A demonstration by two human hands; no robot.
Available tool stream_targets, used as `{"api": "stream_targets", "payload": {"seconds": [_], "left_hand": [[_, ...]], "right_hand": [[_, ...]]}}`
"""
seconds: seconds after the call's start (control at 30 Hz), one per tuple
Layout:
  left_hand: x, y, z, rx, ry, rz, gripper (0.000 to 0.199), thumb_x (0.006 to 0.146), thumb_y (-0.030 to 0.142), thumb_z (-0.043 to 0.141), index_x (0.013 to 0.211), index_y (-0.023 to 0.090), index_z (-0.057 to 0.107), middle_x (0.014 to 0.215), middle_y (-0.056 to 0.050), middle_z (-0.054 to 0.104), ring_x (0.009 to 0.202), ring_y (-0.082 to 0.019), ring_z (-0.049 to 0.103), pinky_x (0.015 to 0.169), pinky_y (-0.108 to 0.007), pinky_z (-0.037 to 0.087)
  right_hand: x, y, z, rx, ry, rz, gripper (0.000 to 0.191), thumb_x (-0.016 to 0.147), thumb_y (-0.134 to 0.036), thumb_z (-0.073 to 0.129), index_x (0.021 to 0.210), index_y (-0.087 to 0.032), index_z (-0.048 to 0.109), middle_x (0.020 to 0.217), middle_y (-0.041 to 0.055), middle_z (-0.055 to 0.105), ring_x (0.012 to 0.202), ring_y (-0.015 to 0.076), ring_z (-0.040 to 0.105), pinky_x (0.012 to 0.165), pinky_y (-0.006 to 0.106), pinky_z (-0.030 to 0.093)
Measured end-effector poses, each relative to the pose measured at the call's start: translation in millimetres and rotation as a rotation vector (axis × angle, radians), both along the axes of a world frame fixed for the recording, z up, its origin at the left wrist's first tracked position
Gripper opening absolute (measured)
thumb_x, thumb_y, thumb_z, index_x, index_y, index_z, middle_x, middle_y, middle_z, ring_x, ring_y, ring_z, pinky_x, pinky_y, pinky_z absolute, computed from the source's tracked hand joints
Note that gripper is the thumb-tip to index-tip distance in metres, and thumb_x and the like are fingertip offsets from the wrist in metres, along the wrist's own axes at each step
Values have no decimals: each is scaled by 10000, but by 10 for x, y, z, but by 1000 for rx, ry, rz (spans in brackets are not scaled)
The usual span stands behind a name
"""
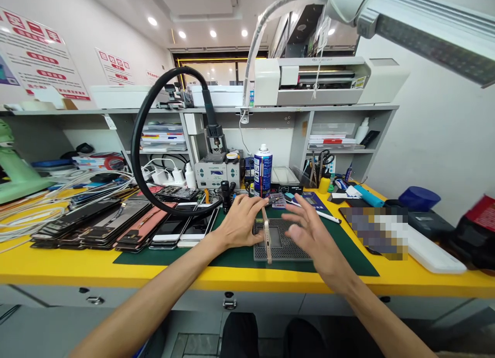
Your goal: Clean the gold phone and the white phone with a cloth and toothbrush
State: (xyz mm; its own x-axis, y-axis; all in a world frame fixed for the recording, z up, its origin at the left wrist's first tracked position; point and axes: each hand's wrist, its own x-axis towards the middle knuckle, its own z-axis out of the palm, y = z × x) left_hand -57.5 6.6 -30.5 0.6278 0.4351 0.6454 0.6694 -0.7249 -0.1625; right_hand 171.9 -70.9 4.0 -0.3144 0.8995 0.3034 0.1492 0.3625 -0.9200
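A gold-edged phone (267, 237) stands on its side edge, its narrow end with the port and speaker holes facing me. My left hand (243, 220) grips it from the left, fingers over the top and thumb low on its side. To the right of the phone, my right hand (307, 234) hovers with its fingers spread and holds nothing. Beneath both hands lies a grey perforated pad (288, 247) on a dark green mat (340, 249). The phone's broad faces are mostly hidden from this angle.
Several phones and screens (104, 224) lie in rows on the left. Behind the mat stand a blue spray can (263, 171) and a soldering station (217, 173) with a looped black hose (135, 141). On the right are a white case (436, 249) and a white pen-like tool (328, 216).
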Motion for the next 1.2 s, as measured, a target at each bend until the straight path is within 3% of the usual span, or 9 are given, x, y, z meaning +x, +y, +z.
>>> {"api": "stream_targets", "payload": {"seconds": [0.1, 0.17, 0.3, 0.6, 0.9, 1.07, 1.2], "left_hand": [[-7, 1, 21, 29, -13, 7, 830, 798, 400, 609, 1481, 156, 206, 1318, -215, 522, 1160, -356, 513, 1009, -548, 345], [-7, -3, 34, 50, -10, 9, 795, 814, 387, 591, 1479, 155, 221, 1322, -214, 523, 1166, -355, 512, 1011, -550, 345], [-1, -10, 48, 70, 29, 29, 721, 826, 330, 555, 1469, 168, 273, 1310, -197, 539, 1166, -352, 519, 1018, -561, 339], [-16, 10, 26, 132, 63, 25, 641, 847, 282, 537, 1443, 160, 335, 1313, -213, 543, 1185, -346, 519, 1029, -567, 333], [-9, 17, 47, 152, -16, -5, 778, 893, 283, 555, 1534, 173, 126, 1395, -199, 510, 1235, -331, 491, 1039, -548, 355], [-43, -15, 97, 69, -90, 1, 810, 883, 224, 559, 1553, 196, 106, 1503, -185, 401, 1294, -342, 425, 1059, -546, 358], [-100, -57, 157, -98, -264, 29, 749, 871, 195, 557, 1535, 195, 212, 1473, -172, 423, 1319, -327, 404, 1083, -517, 361]], "right_hand": [[-3, 24, 42, -448, 160, 192, 825, 898, -683, 471, 1536, -262, 162, 1368, 191, 500, 1001, 317, 684, 766, 491, 610], [-53, 25, 62, -660, 236, 331, 780, 882, -700, 482, 1463, -213, 301, 1233, 183, 572, 938, 326, 711, 652, 449, 630], [-184, 19, 65, -808, 322, 432, 588, 876, -664, 545, 1183, -163, 534, 1062, 130, 629, 937, 318, 723, 656, 404, 639], [-247, -1, -14, -842, 409, 393, 374, 847, -472, 713, 991, -148, 592, 1003, 104, 673, 867, 265, 732, 689, 382, 634], [-319, -58, -66, -760, 528, 367, 317, 799, -363, 791, 950, -140, 625, 952, 69, 663, 762, 212, 705, 764, 413, 589], [-331, 10, -195, -665, 647, 367, 266, 803, -256, 795, 965, -152, 610, 951, 54, 655, 807, 210, 689, 852, 450, 553], [-328, 79, -272, -625, 715, 338, 286, 806, -234, 795, 996, -158, 595, 935, 44, 640, 774, 180, 648, 780, 406, 556]]}}
